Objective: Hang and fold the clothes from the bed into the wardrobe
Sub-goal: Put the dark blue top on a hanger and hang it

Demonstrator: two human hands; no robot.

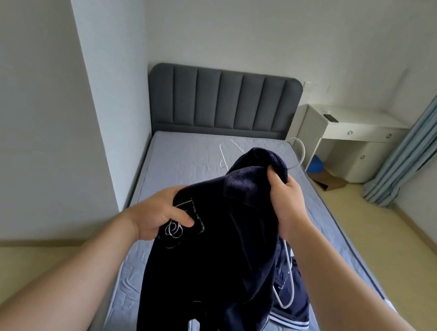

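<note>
A dark navy fleece top with white piping hangs in the air over the bed. My left hand grips its front near a chest pocket with a white emblem. My right hand grips the collar area higher up. A white hanger hook sticks out behind the collar, and white hanger wire shows below my right wrist. Another navy garment with white stripes lies on the bed under the top. A further white hanger lies on the mattress farther back.
The bed has a grey padded headboard and stands against the left wall. A white desk is at the back right, with a cardboard piece on the floor. Blue curtains hang on the right. No wardrobe is in view.
</note>
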